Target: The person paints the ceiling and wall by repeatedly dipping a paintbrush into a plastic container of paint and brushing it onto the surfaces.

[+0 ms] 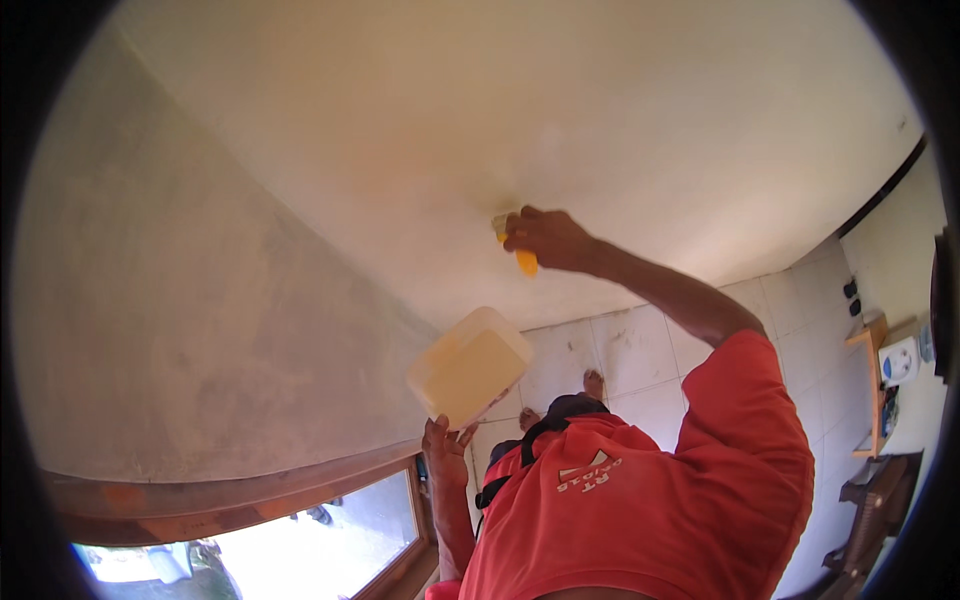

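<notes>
My right hand (550,240) is closed round the yellow handle of a paintbrush (527,262). The pale bristles rest at or very near the cream wall (650,150), where a small darker patch shows just above them. Lower and to the left, my left hand (447,440) grips the near edge of a rectangular plastic tub (470,368). The tub is tilted, and a pale cream-yellow tone fills its inside; how much paint is in it I cannot tell. It hangs close to the corner where the two walls meet.
A duller grey-beige wall (230,340) stands on the left above a wooden window frame (240,505). White tiles (640,350) cover the floor under my bare feet. To the far right are a small wooden shelf (872,390) with a white container (898,360) and dark brown furniture (875,515).
</notes>
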The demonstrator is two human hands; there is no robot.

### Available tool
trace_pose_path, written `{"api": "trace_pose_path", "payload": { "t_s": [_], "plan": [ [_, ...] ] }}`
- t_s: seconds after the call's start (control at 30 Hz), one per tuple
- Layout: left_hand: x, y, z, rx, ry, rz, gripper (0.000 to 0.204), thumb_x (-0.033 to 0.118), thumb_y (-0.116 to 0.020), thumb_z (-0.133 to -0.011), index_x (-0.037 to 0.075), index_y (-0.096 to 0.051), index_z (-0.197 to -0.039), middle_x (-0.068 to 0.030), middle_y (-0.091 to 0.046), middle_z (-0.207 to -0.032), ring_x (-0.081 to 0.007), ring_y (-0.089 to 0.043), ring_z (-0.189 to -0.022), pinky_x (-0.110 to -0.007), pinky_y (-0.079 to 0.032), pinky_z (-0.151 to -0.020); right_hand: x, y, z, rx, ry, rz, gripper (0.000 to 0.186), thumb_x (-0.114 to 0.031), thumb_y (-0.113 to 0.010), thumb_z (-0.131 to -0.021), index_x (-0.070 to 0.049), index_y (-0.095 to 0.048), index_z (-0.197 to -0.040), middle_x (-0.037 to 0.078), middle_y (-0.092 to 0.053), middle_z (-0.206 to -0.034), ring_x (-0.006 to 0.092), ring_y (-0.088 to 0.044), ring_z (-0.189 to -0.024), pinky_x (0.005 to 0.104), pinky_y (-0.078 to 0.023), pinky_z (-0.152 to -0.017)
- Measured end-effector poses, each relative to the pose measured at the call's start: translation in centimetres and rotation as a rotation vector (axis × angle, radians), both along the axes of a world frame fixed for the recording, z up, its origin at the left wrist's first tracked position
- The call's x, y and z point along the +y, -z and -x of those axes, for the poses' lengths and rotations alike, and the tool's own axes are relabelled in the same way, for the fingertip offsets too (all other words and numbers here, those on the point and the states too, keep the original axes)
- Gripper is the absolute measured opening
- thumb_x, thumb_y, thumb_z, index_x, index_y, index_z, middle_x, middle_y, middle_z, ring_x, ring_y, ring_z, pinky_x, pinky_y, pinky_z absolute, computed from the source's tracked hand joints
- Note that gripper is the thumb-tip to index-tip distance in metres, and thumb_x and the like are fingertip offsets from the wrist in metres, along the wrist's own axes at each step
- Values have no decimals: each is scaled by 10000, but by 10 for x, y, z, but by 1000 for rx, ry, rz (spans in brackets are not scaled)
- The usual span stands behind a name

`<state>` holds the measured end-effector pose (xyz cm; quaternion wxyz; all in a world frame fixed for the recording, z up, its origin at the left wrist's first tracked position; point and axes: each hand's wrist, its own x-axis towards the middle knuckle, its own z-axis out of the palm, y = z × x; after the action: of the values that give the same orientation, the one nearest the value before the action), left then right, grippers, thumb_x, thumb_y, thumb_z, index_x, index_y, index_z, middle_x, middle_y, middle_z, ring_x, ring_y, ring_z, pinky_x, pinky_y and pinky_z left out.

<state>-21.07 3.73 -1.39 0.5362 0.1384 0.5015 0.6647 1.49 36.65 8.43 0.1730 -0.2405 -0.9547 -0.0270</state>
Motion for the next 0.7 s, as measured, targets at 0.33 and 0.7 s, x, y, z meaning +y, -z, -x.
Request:
{"api": "trace_pose_path", "payload": {
  "t_s": [0.33, 0.7],
  "plan": [
    [11, -1, -2, -5, 46, -15, 382, 358, -592, -949, 70, -563, -1196, -83, -602, -1234, -254, -602, -1154, -483, -522, -959, 14, -168, -79, 514, 155, -806, 357, -58, -742, -672, -200, -696, -996, -39, -661, -1114, 189, -636, -905, 278, -563, -647],
    [10, -4, -4, 39, 33, 43, 366, 357, -599, -933, 85, -563, -1175, -66, -618, -1204, -259, -610, -1136, -481, -520, -957, 0, -13, -83, 95, 166, -72, 254, -51, -707, -756, -196, -669, -961, -41, -640, -1149, 203, -633, -949, 316, -570, -649]
  ]
}}
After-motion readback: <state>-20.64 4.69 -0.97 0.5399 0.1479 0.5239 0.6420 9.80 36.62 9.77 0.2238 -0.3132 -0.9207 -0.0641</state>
